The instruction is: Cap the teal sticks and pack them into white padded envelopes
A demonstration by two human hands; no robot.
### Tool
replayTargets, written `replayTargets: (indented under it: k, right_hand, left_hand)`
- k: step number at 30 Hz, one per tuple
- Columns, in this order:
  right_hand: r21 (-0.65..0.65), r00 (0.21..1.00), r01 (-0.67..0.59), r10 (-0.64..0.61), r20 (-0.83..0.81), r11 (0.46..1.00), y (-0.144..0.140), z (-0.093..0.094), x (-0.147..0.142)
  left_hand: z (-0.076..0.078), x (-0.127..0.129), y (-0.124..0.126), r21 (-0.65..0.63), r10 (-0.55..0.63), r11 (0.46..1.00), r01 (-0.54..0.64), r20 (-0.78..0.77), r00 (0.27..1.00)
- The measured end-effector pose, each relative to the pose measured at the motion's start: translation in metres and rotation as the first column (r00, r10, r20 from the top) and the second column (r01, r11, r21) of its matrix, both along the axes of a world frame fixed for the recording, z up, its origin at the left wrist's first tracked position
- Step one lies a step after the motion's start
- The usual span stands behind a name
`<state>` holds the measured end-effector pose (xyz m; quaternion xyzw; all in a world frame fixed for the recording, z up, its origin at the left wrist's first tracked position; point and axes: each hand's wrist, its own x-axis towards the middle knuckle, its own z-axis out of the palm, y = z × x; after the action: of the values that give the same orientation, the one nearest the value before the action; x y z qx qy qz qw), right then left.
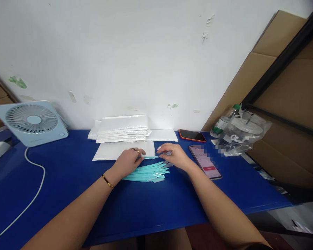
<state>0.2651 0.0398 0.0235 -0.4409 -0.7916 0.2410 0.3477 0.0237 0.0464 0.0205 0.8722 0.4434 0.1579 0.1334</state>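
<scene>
Teal sticks (146,172) are lying fanned in a pile at the centre of the frame on the blue table (67,194), their long axes running left to right, tips toward the right. You are holding one teal stick (148,157) level just above the pile: your left hand (127,161) is pinching its left end, your right hand (173,155) is closing fingers on its right end. Both hands are equally near. Roughly ten sticks; two phones (205,161) at right.

Two hands (127,161) (173,155), two phones (192,135) (205,162), one fan (31,121) upper left, one bottle (223,123), one stack of white bags (122,128), one pile of teal sticks (148,172), too overlapped to count.
</scene>
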Motion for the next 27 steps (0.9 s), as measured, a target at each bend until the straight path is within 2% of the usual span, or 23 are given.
replayTargets:
  k: [3,6,9,14,17,22,27]
  right_hand:
    - [-0.027,0.985,0.012,-0.007,0.170,1.000,0.002,0.008,0.024]
    - [-0.111,0.955,-0.038,0.069,0.288,0.993,0.002,0.012,0.037]
    - [-0.130,0.925,-0.073,0.115,0.362,0.989,0.003,0.008,0.036]
    - [-0.120,0.892,-0.077,0.123,0.436,0.990,0.004,0.000,0.030]
    - [-0.112,0.895,-0.064,0.107,0.433,0.992,0.003,0.003,0.033]
    - [-0.240,0.956,-0.016,0.085,0.280,0.971,-0.002,0.010,0.036]
    - [-0.235,0.964,-0.043,0.102,0.247,0.971,-0.002,0.009,0.026]
  left_hand:
    - [0.002,-0.003,-0.001,0.031,-0.031,0.999,0.030,0.024,0.999]
    - [0.003,-0.003,-0.005,-0.091,-0.126,0.988,0.123,-0.026,0.992]
    - [0.002,0.000,-0.008,-0.134,-0.131,0.984,0.120,-0.078,0.988]
    - [0.002,0.003,-0.009,-0.120,-0.091,0.990,0.076,-0.124,0.988]
    - [0.000,0.002,-0.008,-0.060,-0.075,0.996,0.066,-0.153,0.985]
    - [-0.002,-0.002,-0.004,-0.031,-0.056,0.998,0.053,-0.129,0.990]
    - [-0.003,-0.002,-0.003,-0.016,-0.061,0.998,0.060,-0.112,0.992]
